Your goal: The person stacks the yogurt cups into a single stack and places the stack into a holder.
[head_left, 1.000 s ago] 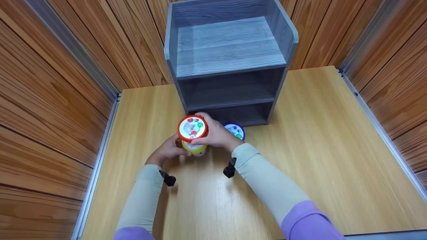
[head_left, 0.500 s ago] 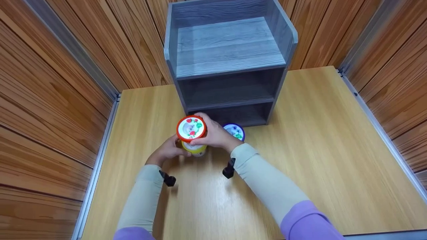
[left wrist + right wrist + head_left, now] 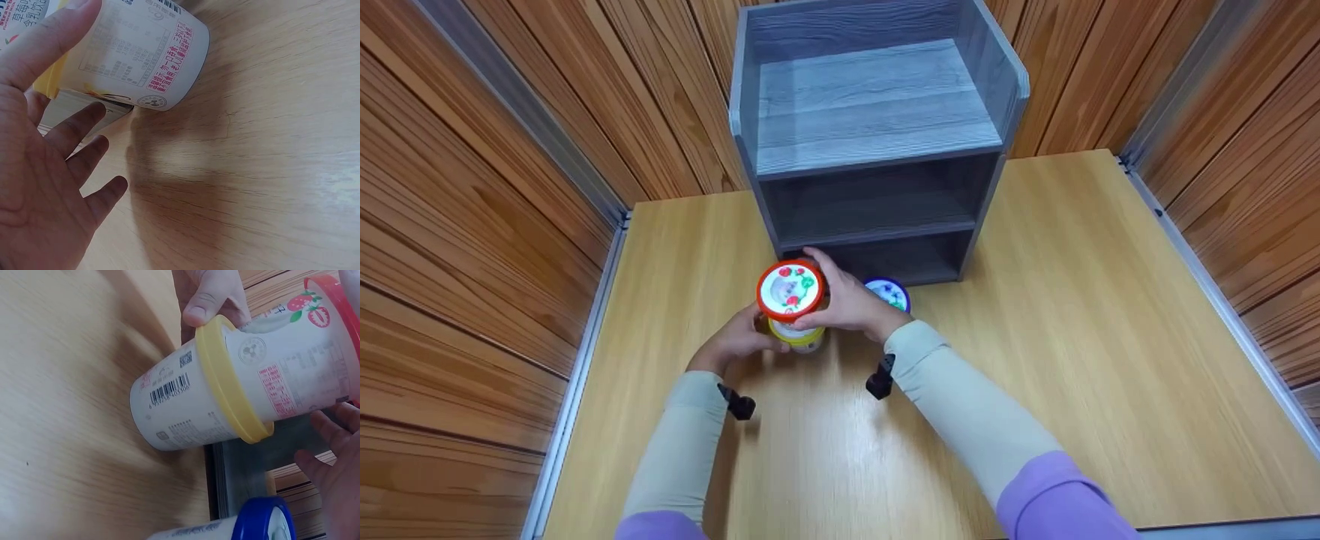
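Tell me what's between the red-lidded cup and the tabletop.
The yellow-lidded cup, upright beneath the red-lidded cup and above the tabletop; the right wrist view shows this.

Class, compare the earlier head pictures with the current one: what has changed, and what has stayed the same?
Over the last half second, the right hand has edged slightly rightward, thumb and index finger spread a little wider around the red-lidded cup; whether it has fully let go is unclear. Essentially unchanged: that cup atop the yellow-lidded cup, the left hand holding the lower one, the blue-lidded cup and shelf unit.
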`<state>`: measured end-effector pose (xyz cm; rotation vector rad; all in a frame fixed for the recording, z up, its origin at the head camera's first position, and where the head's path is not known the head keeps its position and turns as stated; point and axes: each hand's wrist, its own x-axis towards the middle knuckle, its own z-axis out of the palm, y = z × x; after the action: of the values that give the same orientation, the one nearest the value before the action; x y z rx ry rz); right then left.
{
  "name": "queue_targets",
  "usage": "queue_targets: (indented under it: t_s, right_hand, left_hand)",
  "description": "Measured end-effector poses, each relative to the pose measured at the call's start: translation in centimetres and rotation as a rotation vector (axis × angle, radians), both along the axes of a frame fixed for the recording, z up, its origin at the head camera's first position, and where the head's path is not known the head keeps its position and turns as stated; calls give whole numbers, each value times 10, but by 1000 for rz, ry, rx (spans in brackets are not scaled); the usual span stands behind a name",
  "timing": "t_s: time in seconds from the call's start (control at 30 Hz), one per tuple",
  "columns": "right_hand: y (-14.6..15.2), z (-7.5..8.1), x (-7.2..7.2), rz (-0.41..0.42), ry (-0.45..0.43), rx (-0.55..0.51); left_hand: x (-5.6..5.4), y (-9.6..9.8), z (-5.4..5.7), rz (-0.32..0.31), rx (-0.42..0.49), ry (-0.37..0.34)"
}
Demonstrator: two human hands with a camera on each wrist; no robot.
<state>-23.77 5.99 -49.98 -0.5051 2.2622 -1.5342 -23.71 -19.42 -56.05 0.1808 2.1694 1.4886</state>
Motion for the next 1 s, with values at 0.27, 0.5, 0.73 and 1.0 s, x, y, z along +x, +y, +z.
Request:
queue_targets:
  t_s: [0.27, 0.5, 0.73, 1.0]
  right_hand:
    - [21, 0, 4, 14, 131, -5]
    - [46, -1, 5, -8, 266, 77]
    - [69, -9, 4, -54, 246, 88]
    - [90, -28, 3, -110, 227, 77]
  left_hand:
    - [0, 1, 1, 25, -1, -33]
    - [1, 1, 1, 7, 8, -20]
    - [0, 1, 0, -7, 43, -15]
    - [-1, 2, -2, -4, 29, -27]
